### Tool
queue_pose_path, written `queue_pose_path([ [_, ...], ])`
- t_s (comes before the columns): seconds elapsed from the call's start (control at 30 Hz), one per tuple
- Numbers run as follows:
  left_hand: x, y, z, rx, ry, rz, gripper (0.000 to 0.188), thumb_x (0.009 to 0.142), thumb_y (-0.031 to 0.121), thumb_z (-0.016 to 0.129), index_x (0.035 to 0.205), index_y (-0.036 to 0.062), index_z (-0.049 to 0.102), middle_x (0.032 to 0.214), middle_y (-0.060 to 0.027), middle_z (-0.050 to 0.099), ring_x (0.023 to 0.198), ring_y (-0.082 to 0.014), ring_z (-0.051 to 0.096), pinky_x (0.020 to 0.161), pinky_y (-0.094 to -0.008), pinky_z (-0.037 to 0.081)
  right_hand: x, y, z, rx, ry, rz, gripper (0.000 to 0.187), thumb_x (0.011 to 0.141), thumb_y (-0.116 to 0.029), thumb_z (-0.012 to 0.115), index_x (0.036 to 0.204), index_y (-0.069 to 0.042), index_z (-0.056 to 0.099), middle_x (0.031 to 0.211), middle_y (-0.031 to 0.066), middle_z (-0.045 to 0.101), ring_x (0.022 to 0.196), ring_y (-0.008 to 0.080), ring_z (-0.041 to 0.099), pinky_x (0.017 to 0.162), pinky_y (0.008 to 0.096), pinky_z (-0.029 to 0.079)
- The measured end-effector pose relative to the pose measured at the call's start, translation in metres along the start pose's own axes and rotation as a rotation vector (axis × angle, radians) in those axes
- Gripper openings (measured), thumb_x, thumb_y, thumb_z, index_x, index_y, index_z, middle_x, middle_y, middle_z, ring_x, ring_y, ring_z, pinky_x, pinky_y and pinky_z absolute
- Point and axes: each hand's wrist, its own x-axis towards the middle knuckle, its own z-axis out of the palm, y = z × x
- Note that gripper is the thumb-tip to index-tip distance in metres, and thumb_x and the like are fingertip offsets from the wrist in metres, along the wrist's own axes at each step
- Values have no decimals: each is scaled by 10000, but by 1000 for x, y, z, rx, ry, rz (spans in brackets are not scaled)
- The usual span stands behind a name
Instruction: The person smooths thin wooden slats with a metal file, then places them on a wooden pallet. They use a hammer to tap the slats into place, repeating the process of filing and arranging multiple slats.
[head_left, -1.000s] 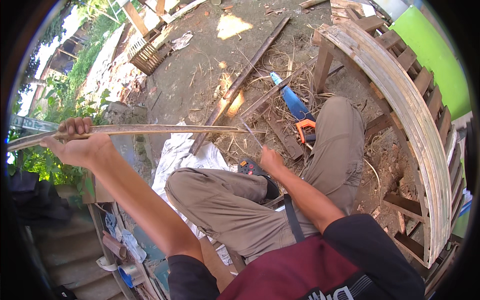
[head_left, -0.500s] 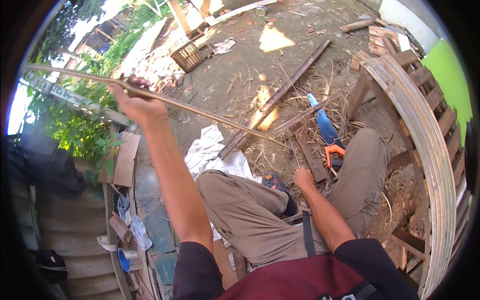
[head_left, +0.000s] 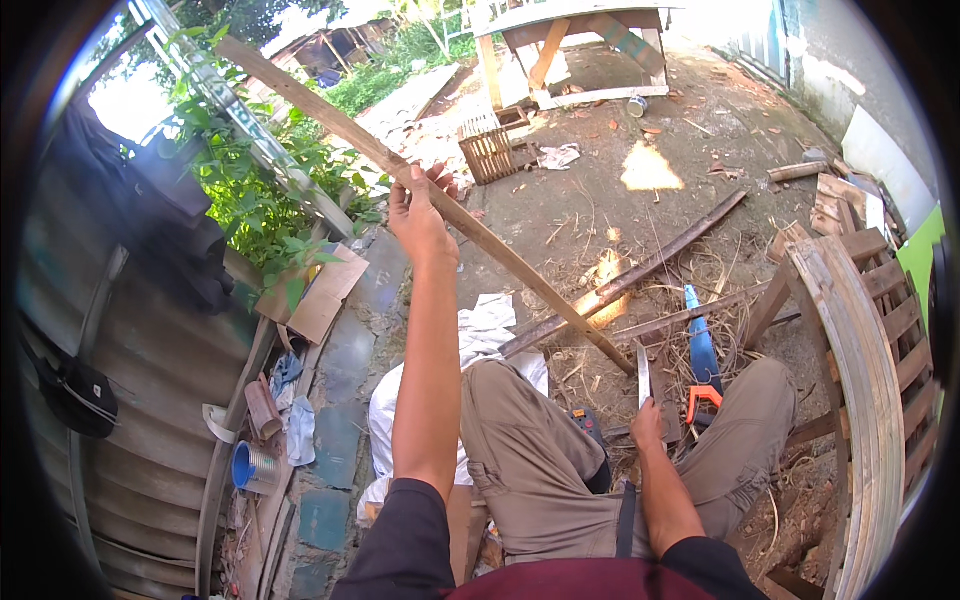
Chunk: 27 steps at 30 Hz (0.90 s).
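My left hand is raised, closed round a long wooden slat. The slat slopes from the upper left down to its lower end in front of my knees, close to the blade of a knife. That knife is in my closed right hand, between my legs, its blade pointing away from me. Fingers cover most of the handle. A blue-bladed handsaw with an orange handle lies on the ground just right of the knife.
A dark pole lies across the dirt, among scattered shavings. At my right stands a curved slatted wooden piece. White cloth lies by my left knee. A metal can sits left, beside the corrugated wall.
The slat has tilted more steeply and shows its broader face. The knife's blade has turned its flat side into view. The whole scene has shifted as my head turned.
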Motion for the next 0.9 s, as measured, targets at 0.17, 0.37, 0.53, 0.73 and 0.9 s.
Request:
queue_pose_path([
  [0.17,0,30,12,-9,-76,81,278,1058,303,582,1163,46,597,924,-84,679,755,-149,617,676,-309,532,-3,0,-4,-58,-25,37,409,889,-19,615,1264,51,466,1140,323,594,1081,507,621,926,536,524],
  [0.37,-11,62,29,-13,-251,149,289,1063,315,565,1135,36,592,839,-45,618,675,-121,566,587,-268,476,-10,-60,-58,158,-13,129,543,875,-212,706,1270,69,462,1113,360,648,1067,498,650,924,543,520],
  [0.53,-28,79,68,-32,-251,218,299,1090,301,507,1110,21,608,774,-18,598,599,-77,517,532,-233,427,-1,-115,-144,426,384,-171,553,891,-226,712,1290,83,485,965,310,691,948,481,682,852,532,523],
  [0.73,-35,107,128,80,-461,278,319,1079,311,524,1061,9,626,749,-12,609,563,-64,517,500,-226,405,-33,-208,-338,605,706,-549,438,944,-236,695,1235,66,567,710,138,627,609,180,607,568,362,457],
  [0.9,-45,94,163,251,-584,356,336,1075,304,544,1015,-4,664,685,-4,598,556,-72,486,512,-268,370,-46,-264,-429,511,859,-898,204,967,-181,639,1019,16,627,664,121,606,544,244,611,552,379,471],
])
